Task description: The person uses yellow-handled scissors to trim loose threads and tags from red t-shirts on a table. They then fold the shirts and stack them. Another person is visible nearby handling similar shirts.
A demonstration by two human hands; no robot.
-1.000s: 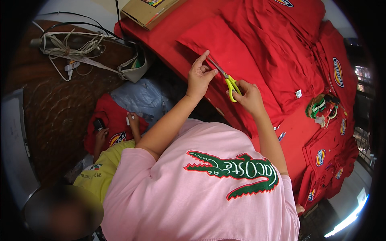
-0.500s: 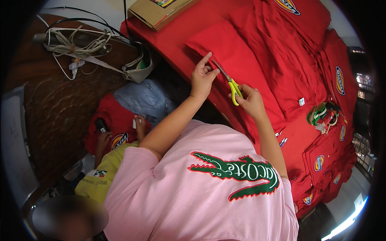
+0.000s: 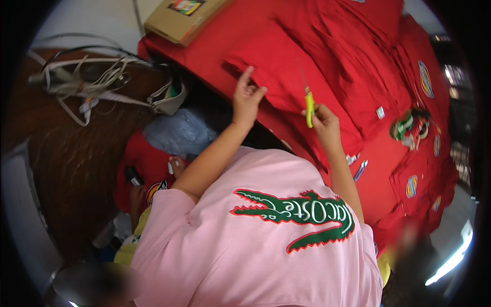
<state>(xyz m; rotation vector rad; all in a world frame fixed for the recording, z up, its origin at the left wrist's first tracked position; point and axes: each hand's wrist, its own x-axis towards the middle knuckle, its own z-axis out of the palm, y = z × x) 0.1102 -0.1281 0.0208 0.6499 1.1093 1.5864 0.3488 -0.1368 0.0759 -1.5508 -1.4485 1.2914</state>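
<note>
A pair of scissors with yellow-green handles [image 3: 309, 109] is held in my right hand [image 3: 326, 123]. Its blades, smeared by motion, point away from me over red cloth [image 3: 286, 56]. My left hand [image 3: 246, 102] hovers by the near-left edge of that cloth, index finger stretched out and thumb apart. The other fingers are partly curled, and I see nothing held between them. A wide gap of red cloth lies between the scissors and my left hand. Folds of more red garments [image 3: 348, 66] spread to the far right.
A cardboard box [image 3: 179, 23] sits at the far-left table edge. Rolls of tape [image 3: 404, 128] and a pen [image 3: 361, 170] lie on the right. A person's hand [image 3: 177, 166] rests by red cloth at left, below a cable bundle [image 3: 97, 82]. Another person's blurred figure [image 3: 409, 250] is at lower right.
The scissors have swung upright and moved away from my left hand. My left hand stays near the cloth's edge, fingers similarly spread. A blurred person has come into view at lower right.
</note>
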